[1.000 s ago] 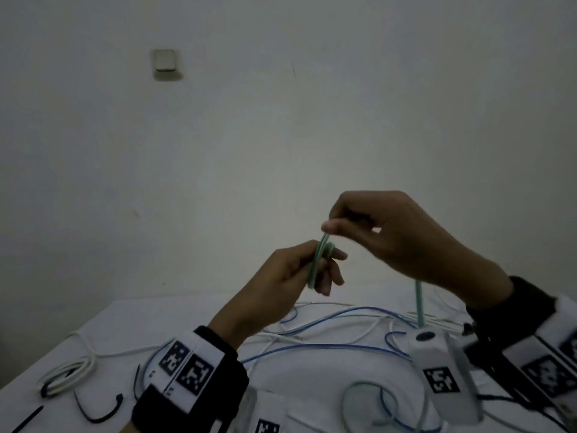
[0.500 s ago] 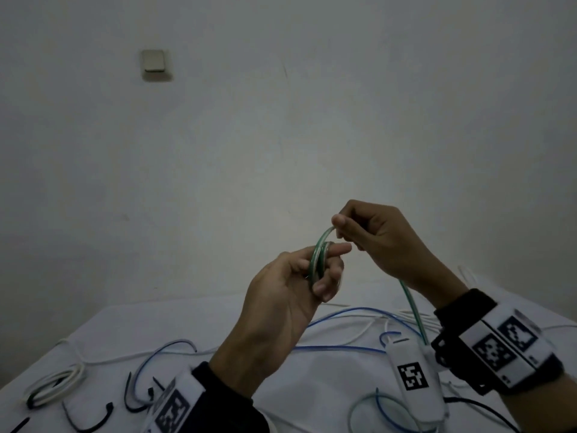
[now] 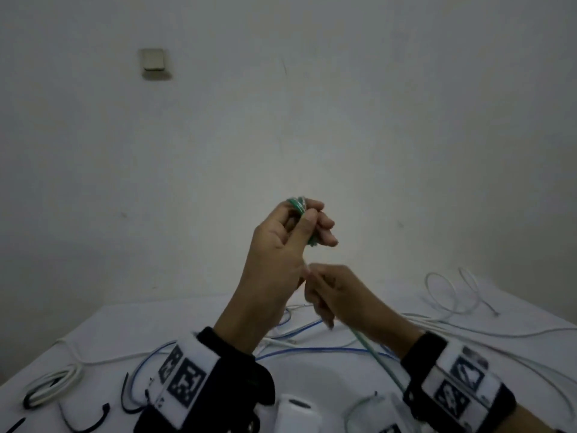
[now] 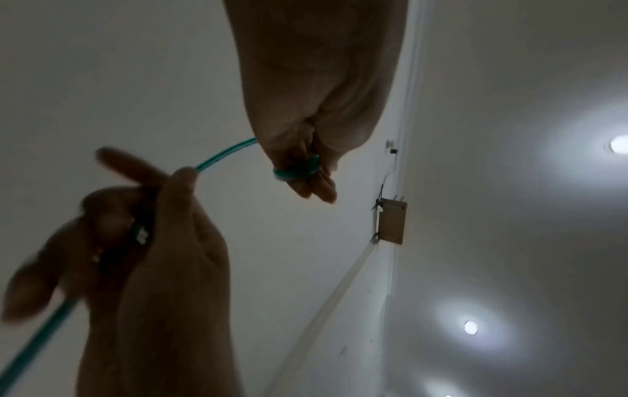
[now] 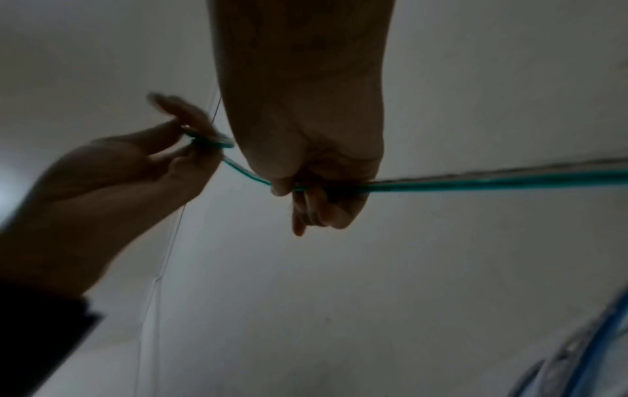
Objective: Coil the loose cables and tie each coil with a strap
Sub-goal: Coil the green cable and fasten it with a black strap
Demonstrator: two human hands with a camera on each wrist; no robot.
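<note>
A thin green cable is wound in a small coil [image 3: 296, 204] around the fingers of my raised left hand [image 3: 312, 225]. The left wrist view shows the coil [image 4: 296, 169] ringing the fingers [image 4: 314, 188]. Just below it, my right hand [image 3: 321, 295] grips the free length of green cable [image 3: 371, 351], which slants down to the table. In the right wrist view my right hand [image 5: 306, 198] is curled round the cable [image 5: 475, 182]. A short stretch [image 4: 224, 153] runs between the two hands.
On the white table [image 3: 312, 379] lie loose blue cables [image 3: 312, 350] and white cables [image 3: 443, 292]. A small white coil [image 3: 53, 382] sits at the left. Black straps [image 3: 90, 428] lie near the front left edge. A plain wall stands behind.
My right hand has come down from the top of the coil to below my left hand, still on the green cable. My left hand has lifted and turned with the coil.
</note>
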